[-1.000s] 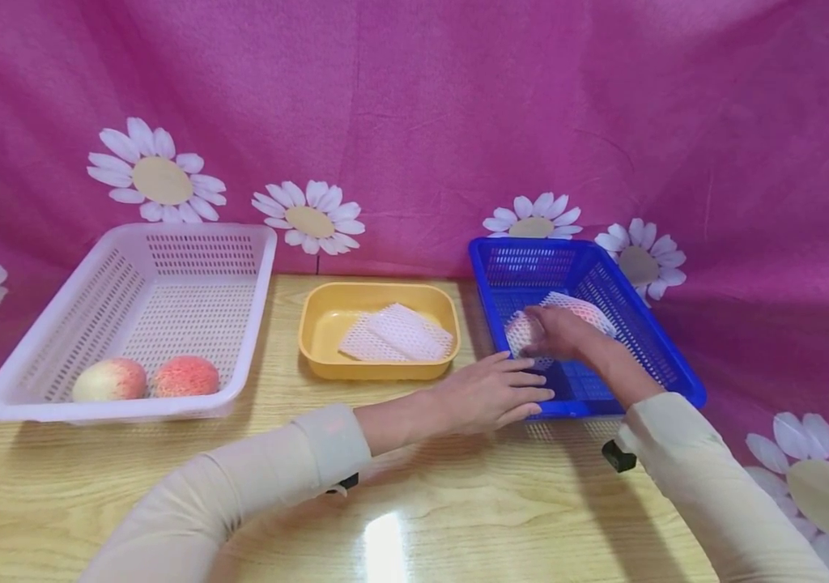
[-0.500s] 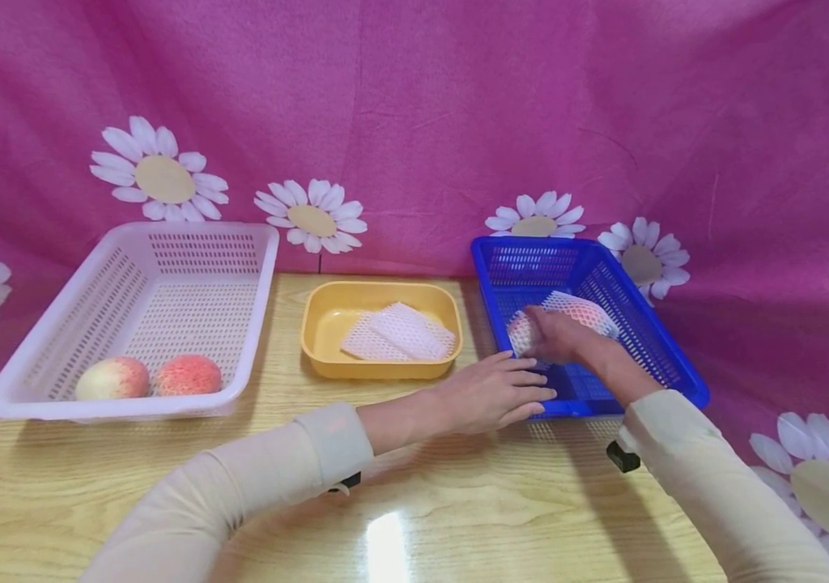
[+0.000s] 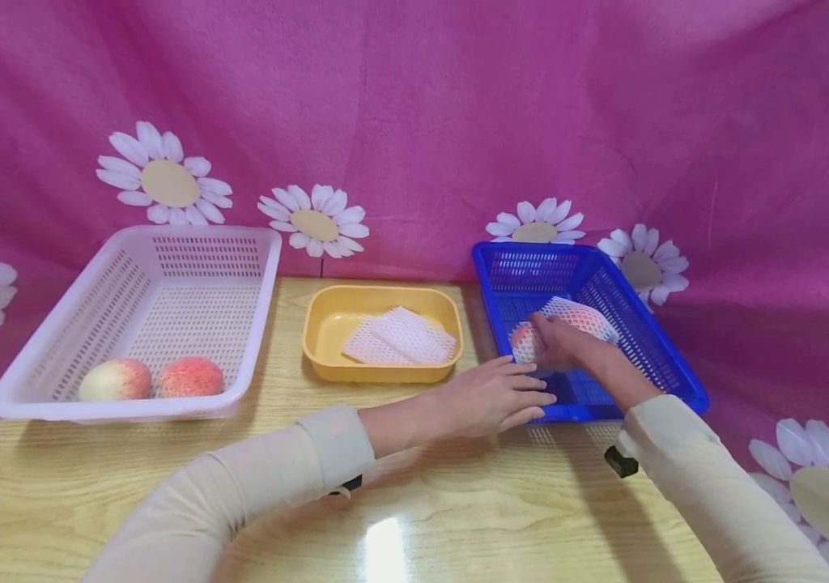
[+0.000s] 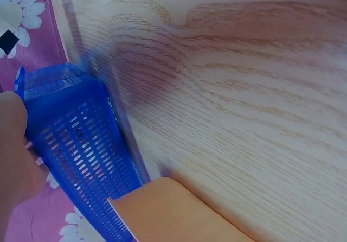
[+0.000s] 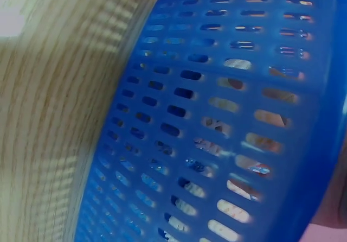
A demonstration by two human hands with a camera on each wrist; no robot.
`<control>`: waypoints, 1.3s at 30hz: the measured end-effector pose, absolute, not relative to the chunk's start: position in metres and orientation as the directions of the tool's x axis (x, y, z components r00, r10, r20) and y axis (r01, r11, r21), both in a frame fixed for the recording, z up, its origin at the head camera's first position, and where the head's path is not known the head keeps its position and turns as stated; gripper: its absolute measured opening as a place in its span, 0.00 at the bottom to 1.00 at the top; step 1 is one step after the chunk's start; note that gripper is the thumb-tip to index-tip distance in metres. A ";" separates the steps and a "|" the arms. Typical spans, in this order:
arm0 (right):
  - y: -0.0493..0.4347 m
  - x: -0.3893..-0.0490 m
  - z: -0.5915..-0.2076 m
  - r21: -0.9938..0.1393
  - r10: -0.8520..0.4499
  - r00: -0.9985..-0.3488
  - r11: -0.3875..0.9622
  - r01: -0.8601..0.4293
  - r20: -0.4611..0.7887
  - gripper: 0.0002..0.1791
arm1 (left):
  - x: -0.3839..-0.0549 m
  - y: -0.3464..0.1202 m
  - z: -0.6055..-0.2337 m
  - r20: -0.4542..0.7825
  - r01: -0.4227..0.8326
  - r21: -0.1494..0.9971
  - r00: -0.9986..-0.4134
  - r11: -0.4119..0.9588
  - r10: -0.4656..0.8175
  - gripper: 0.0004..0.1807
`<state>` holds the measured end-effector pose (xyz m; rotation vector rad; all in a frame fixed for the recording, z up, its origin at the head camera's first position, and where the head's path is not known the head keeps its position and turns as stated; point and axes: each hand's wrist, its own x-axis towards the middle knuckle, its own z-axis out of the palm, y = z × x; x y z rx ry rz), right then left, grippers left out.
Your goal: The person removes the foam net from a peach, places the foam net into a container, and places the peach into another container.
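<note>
Inside the blue basket my right hand holds a pink peach in a white foam net, near the left wall. Its fingertips are partly hidden behind the hand. Just to the right lies another netted peach. My left hand rests on the basket's near left corner, fingers straight and slightly spread. In the left wrist view, part of that hand shows against the basket's rim. The right wrist view is mostly filled by the basket's slotted wall.
A yellow tray with flat white foam nets stands in the middle. At the left, a white basket holds a pale peach and a redder peach. A pink flowered cloth hangs behind the wooden table.
Both hands have stayed nearly in place. More pink shows on the peach beside my right fingers, and its net no longer hangs down below the hand.
</note>
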<state>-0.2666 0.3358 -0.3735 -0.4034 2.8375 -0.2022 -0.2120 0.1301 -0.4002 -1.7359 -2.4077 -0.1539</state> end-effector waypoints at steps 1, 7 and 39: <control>0.336 -0.266 -0.374 -0.181 -0.308 -0.923 0.946 -0.270 -0.230 0.36 | -0.212 0.130 -0.400 0.197 0.948 -0.014 -0.310 0.318 0.930 0.23; 0.337 -0.267 -0.379 -0.188 -0.339 -0.921 0.934 -0.304 -0.194 0.31 | -0.212 0.130 -0.401 0.206 0.946 -0.016 -0.313 0.323 0.927 0.22; 0.343 -0.260 -0.362 -0.102 -0.350 -0.935 0.934 -0.342 -0.067 0.44 | -0.211 0.130 -0.398 0.177 0.941 0.006 -0.335 0.339 0.926 0.23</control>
